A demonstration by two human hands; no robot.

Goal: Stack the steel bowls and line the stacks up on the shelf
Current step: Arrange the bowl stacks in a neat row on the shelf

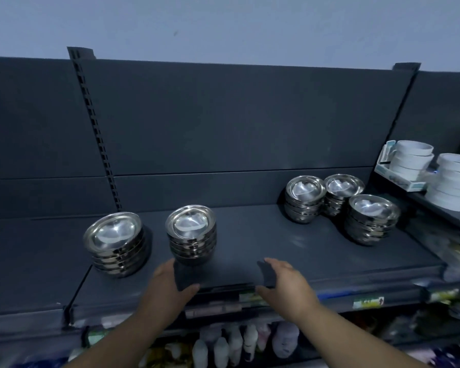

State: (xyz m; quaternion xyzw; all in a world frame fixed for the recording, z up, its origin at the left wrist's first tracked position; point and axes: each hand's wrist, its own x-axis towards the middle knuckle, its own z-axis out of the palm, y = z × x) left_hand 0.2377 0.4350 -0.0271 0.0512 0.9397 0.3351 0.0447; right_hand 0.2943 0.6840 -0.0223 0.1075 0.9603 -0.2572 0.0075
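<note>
Several stacks of steel bowls stand on the dark shelf (263,243). One stack (116,243) sits at the left, another (191,233) just right of it. Three more stand at the right: a back stack (304,199), one behind it to the right (341,192), and a front stack (372,219). My left hand (170,285) hovers at the shelf's front edge, just below the second stack, fingers apart, holding nothing. My right hand (284,280) is open too, over the front edge near the middle. Part of each hand is smeared by a dark blur.
White ceramic cups (412,162) and a taller white stack (454,181) sit on a neighbouring shelf at the right. Bottles (247,341) hang on the shelf below. A slotted upright post (96,128) divides the back panel at the left.
</note>
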